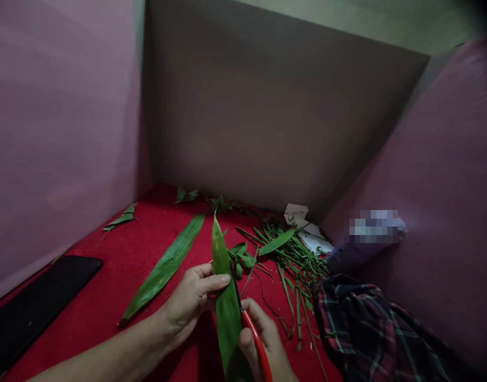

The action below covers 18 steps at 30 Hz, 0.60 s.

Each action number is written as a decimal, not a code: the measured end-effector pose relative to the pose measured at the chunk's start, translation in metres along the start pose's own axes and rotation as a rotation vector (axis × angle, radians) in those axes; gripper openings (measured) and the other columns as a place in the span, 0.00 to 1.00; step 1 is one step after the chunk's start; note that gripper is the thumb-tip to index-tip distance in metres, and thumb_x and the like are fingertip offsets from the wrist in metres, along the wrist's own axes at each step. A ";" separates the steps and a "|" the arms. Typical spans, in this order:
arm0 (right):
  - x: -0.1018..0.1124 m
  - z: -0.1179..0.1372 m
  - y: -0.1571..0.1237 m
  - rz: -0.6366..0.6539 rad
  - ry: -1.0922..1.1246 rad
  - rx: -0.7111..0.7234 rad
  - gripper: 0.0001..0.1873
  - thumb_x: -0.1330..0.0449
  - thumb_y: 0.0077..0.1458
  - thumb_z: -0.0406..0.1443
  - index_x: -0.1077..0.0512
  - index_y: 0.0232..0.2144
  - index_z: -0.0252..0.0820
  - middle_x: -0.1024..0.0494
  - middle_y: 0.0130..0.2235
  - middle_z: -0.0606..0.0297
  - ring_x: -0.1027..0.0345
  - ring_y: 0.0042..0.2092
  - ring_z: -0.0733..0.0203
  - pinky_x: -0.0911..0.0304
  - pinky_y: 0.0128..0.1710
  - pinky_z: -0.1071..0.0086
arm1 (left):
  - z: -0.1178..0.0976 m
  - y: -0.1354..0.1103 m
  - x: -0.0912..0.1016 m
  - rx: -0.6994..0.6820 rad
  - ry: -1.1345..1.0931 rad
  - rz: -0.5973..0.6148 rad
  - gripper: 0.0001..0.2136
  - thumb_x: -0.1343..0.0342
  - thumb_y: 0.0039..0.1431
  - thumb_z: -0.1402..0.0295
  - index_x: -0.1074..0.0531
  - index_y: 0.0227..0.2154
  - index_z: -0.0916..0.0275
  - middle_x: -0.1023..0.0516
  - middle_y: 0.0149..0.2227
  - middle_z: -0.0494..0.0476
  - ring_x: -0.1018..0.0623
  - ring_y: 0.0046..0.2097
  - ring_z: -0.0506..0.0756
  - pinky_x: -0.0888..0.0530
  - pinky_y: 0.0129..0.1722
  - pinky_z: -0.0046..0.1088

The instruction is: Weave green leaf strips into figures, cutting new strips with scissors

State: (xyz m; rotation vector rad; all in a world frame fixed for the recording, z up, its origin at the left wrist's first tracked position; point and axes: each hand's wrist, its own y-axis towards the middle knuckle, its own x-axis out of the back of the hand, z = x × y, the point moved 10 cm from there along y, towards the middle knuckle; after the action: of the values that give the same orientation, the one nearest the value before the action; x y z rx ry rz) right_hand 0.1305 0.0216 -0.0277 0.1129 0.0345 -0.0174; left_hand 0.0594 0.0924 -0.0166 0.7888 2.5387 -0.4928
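My left hand pinches a long green leaf that stands upright between both hands, thumb across its face. My right hand grips red-handled scissors, whose dark blades run up along the leaf's right edge. A second long leaf lies flat on the red cloth to the left. Thin green stems and leaf scraps are heaped to the right of the held leaf.
A black flat slab lies at the left edge. Plaid fabric is bunched at the lower right. White paper pieces sit in the back corner. Cardboard and pink walls enclose the space; small leaves lie at the left wall.
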 end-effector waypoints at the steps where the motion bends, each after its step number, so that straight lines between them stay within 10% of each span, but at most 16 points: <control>1: 0.000 -0.001 0.000 0.005 0.009 -0.005 0.27 0.46 0.48 0.58 0.37 0.33 0.40 0.46 0.24 0.73 0.56 0.25 0.69 0.58 0.21 0.74 | 0.001 0.000 0.000 0.006 0.000 0.004 0.05 0.40 0.49 0.71 0.26 0.29 0.67 0.27 0.24 0.54 0.27 0.25 0.49 0.26 0.28 0.27; 18: 0.007 0.003 0.005 -0.032 0.127 -0.011 0.24 0.44 0.48 0.55 0.37 0.33 0.41 0.42 0.25 0.71 0.51 0.25 0.68 0.53 0.22 0.76 | 0.012 -0.005 -0.012 0.096 0.024 0.104 0.07 0.40 0.48 0.71 0.27 0.30 0.68 0.24 0.27 0.57 0.25 0.27 0.51 0.28 0.29 0.27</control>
State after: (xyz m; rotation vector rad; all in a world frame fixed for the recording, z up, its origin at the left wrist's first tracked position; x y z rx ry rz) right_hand 0.1382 0.0266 -0.0248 0.1024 0.1635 -0.0424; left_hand 0.0692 0.0777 -0.0196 0.9619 2.4956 -0.5780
